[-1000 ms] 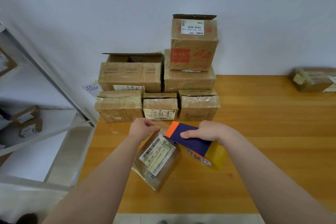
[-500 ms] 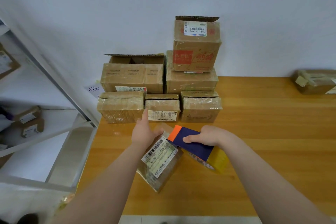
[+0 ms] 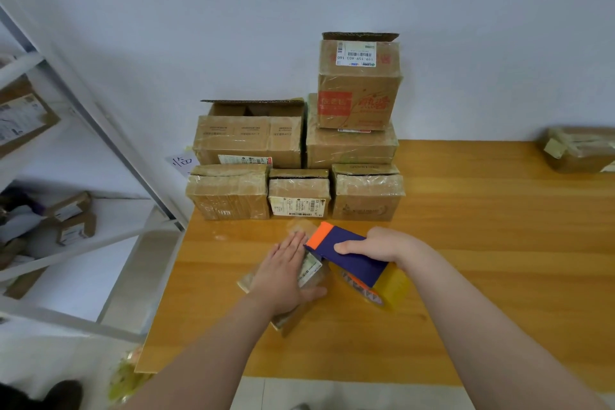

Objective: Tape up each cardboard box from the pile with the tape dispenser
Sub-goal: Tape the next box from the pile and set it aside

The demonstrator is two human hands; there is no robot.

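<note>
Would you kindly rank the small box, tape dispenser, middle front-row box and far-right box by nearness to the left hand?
1. Small box: under the left hand.
2. Tape dispenser: just to its right.
3. Middle front-row box: behind, in the pile.
4. Far-right box: table's right edge.

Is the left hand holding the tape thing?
No, the right hand grips the tape dispenser, while the left hand lies flat on a small box.

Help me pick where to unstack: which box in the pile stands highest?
The red-printed box with a white barcode label, stacked on another box at the pile's back right; all others sit lower.
</note>
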